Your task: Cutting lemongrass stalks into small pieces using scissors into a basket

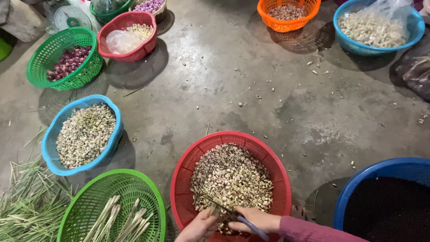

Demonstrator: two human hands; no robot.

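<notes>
A red mesh basket (186, 179) in front of me holds a heap of small chopped pale pieces (233, 177). My right hand (257, 220), in a pink sleeve, grips scissors (233, 214) with blue handles, blades pointing up-left over the basket's near edge. My left hand (199, 226) sits just left of the blades, pinching a thin pale stalk piece at them. The green basket (96, 197) at the lower left holds several long pale stalks (121, 219).
On the concrete floor: a blue basket of chopped pieces (85, 134) left, a green basket of red shallots (65, 58), a red basket (127, 36), an orange basket (289, 13), a blue basin (378, 27), a dark blue tub (389, 201), green leaf trimmings (27, 206).
</notes>
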